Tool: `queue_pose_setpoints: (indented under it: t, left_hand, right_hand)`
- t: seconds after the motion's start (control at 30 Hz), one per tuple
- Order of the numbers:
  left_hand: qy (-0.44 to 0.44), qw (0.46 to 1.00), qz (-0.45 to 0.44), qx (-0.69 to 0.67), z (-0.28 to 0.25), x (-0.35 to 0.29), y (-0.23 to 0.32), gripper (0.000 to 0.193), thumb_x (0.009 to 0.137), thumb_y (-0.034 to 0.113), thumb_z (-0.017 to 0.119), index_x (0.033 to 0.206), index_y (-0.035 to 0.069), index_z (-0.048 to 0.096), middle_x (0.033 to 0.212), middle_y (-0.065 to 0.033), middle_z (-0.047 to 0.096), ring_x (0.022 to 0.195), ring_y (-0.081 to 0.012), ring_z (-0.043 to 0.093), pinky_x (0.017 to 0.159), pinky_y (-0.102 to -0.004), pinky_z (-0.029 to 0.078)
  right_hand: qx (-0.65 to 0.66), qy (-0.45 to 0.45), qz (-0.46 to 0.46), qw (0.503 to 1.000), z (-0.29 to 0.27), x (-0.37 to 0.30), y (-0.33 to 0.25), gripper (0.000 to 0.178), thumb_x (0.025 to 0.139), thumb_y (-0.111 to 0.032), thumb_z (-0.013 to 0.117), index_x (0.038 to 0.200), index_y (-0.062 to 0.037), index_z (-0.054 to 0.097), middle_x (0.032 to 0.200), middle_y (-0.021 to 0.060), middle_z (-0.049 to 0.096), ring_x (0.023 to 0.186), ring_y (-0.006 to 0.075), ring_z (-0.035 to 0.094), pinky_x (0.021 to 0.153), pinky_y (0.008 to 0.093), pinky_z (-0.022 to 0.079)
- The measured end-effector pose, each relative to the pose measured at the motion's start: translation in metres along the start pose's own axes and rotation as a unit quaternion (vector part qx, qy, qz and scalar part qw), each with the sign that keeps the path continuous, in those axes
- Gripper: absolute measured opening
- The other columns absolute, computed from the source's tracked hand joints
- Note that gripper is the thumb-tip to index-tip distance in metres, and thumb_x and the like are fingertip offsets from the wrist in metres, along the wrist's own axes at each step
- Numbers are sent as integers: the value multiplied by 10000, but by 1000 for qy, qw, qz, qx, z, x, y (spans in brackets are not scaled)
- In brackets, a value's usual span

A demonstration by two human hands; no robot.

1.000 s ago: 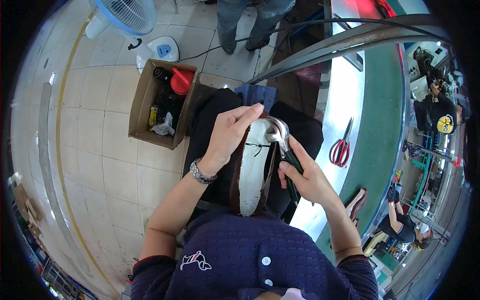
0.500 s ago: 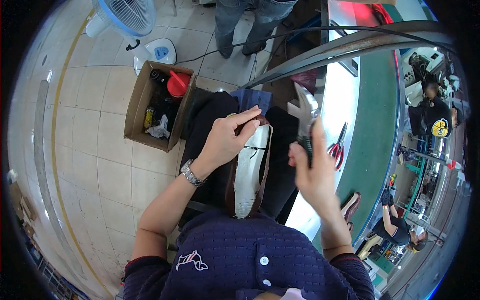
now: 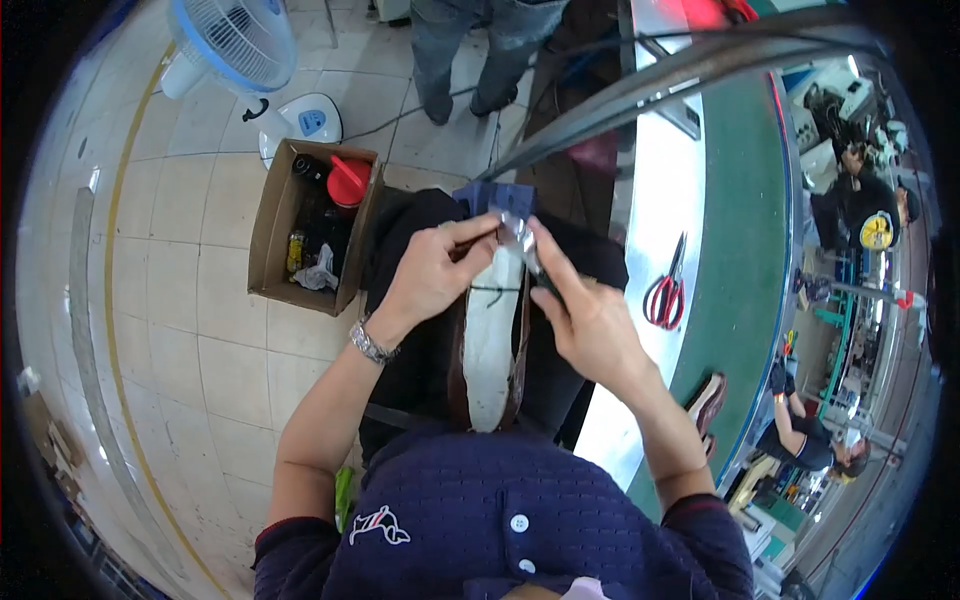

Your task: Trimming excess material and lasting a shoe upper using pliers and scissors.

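A brown shoe upper (image 3: 456,375) lies sole side up along my lap, toe away from me. Its pale insole (image 3: 488,350) faces up, with a thin dark cord across it. My left hand (image 3: 440,268) holds the toe end, thumb and fingers closed around its edge. In my right hand (image 3: 598,325) are metal lasting pincers (image 3: 518,232), their bright head down at the toe beside my left fingertips. My fingers hide most of the handle, and the head is blurred.
A cardboard box (image 3: 262,240) with a red container (image 3: 348,182) stands left, near a fan (image 3: 235,45). On the bench (image 3: 655,180) at right lie red-handled scissors (image 3: 666,295) and another brown shoe (image 3: 708,398). A metal bar (image 3: 640,95) crosses ahead. Other people work nearby.
My right hand has swung left and brought the pincers from beside the shoe onto its toe. My left hand stays at the toe.
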State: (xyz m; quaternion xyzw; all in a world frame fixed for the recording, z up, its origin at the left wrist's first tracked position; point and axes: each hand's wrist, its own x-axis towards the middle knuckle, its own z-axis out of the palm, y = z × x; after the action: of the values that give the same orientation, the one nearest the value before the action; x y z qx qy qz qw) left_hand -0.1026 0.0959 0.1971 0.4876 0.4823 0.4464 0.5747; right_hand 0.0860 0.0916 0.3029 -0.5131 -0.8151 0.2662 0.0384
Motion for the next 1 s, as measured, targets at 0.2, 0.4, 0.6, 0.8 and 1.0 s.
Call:
queue_pose_setpoints:
  t: [0.2, 0.4, 0.6, 0.8, 1.0]
  left_hand:
    - [-41, 999, -34, -4, -5, -2, 9, 369, 875, 106, 624, 1225, -4, 595, 987, -64, 670, 841, -77, 599, 781, -238, 490]
    - [-69, 988, -73, -116, -6, -34, 4, 649, 848, 68, 646, 1426, 6, 359, 1325, -130, 505, 1114, -146, 534, 957, -278, 426]
    - [-67, 977, -86, -180, 11, -64, 4, 864, 824, 75, 659, 1511, 64, 137, 1456, -137, 346, 1287, -202, 413, 1068, -324, 329]
    - [-60, 981, -113, -146, 19, -90, 8, 971, 839, 114, 682, 1515, 91, -15, 1511, -176, 247, 1356, -251, 339, 1087, -354, 315]
    - [-86, 994, -68, -16, 17, -65, 24, 948, 855, 139, 689, 1509, 65, 8, 1418, -153, 381, 1217, -220, 463, 1003, -336, 408]
  right_hand:
    - [64, 94, -6, 993, 26, -8, 2, 692, 903, -92, 558, 1493, -157, 203, 821, 228, 653, 637, 358, 652, 578, 414, 530]
    - [48, 102, -84, 990, 3, -5, -10, 681, 913, -92, 525, 1493, -209, 188, 724, 183, 626, 604, 358, 630, 552, 433, 521]
    - [55, -13, 16, 998, 12, -9, 10, 680, 893, -97, 558, 1480, -202, 232, 868, 235, 652, 714, 395, 647, 652, 455, 526]
    - [176, 223, 205, 937, 44, -86, 51, 643, 896, -141, 583, 1464, -192, 285, 919, 265, 644, 814, 429, 640, 718, 471, 505]
    - [44, 223, 478, 849, 115, -195, 125, 607, 897, -186, 614, 1444, -147, 354, 1054, 226, 640, 957, 360, 643, 812, 433, 490]
